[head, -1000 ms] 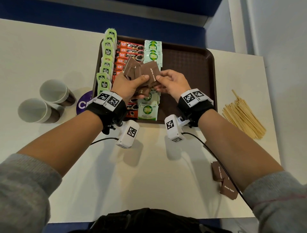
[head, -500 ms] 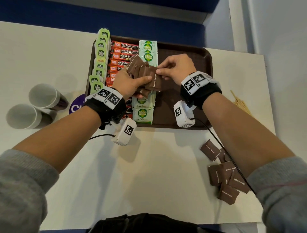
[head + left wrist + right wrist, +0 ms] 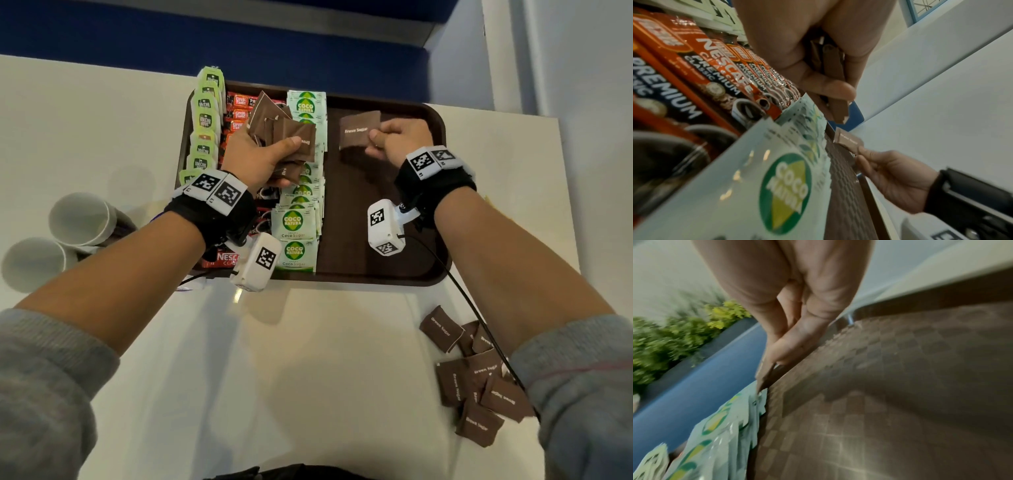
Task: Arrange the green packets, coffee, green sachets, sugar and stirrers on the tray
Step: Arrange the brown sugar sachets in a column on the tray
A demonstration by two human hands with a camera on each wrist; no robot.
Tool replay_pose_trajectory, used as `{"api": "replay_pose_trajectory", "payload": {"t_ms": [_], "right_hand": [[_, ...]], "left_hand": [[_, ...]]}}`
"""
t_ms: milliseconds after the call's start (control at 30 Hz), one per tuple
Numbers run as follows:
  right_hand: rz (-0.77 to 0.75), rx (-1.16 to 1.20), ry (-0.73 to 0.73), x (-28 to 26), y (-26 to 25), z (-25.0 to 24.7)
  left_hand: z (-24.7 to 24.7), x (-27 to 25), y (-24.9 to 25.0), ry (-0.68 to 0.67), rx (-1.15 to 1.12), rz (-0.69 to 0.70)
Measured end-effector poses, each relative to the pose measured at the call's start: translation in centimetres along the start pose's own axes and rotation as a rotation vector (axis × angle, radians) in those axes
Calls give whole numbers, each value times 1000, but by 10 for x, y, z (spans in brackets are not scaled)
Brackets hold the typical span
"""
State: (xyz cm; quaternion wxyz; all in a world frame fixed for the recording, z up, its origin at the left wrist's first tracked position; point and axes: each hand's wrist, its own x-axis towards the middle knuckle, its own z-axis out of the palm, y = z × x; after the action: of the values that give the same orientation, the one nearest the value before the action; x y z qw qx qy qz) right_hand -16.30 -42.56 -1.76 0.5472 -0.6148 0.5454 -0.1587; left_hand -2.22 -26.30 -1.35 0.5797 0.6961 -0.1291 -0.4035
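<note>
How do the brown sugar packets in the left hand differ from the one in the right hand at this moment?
The left hand grips a fanned bunch of brown sugar packets above the coffee and green sachet rows; the right hand pinches a single brown sugar packet over the bare part of the tray. The bunch overlaps at mixed angles; the single packet is spread flat, label readable. Both are the same brown packets.

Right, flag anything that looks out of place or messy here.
A loose heap of brown sugar packets lies jumbled on the table, off the tray. The two paper cups lie tipped on their sides. The tray's rows look neat.
</note>
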Motion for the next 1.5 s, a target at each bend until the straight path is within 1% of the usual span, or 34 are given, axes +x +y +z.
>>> {"api": "replay_pose_trajectory", "payload": {"t_ms": [100,233,300,400,600,733,967,1233,1333,1400,1433,1500], "right_hand": [[121,118,27,13,1,4],[138,72,-5,23,0,9],[142,5,50,27,0,12],[55,-187,140,28,3,15],[-167,-596,61,33,3,23],[-217,-709,52,37,0,28],[-241,-704,32,46,-4,34],[-258,-726,8,42,-6,32],[-306,-678,37,36,-7,31],[-348,-590,47,30,-10,33],[-354,-548,15,26,-13,35],[-354,-470,-102,16,-20,39]], "left_hand": [[-1,6,0,16,-7,2],[-3,10,0,-1,-37,17],[-4,9,1,-17,-50,21],[-4,10,1,-31,-54,28],[-4,13,0,-44,-66,28],[-4,15,0,-48,-61,23],[-4,15,1,-57,-64,22],[-2,14,1,-44,-63,18],[-1,13,0,-49,-62,20],[0,13,-1,-47,-60,14],[1,12,-1,-44,-55,11],[3,10,0,-41,-44,1]]}}
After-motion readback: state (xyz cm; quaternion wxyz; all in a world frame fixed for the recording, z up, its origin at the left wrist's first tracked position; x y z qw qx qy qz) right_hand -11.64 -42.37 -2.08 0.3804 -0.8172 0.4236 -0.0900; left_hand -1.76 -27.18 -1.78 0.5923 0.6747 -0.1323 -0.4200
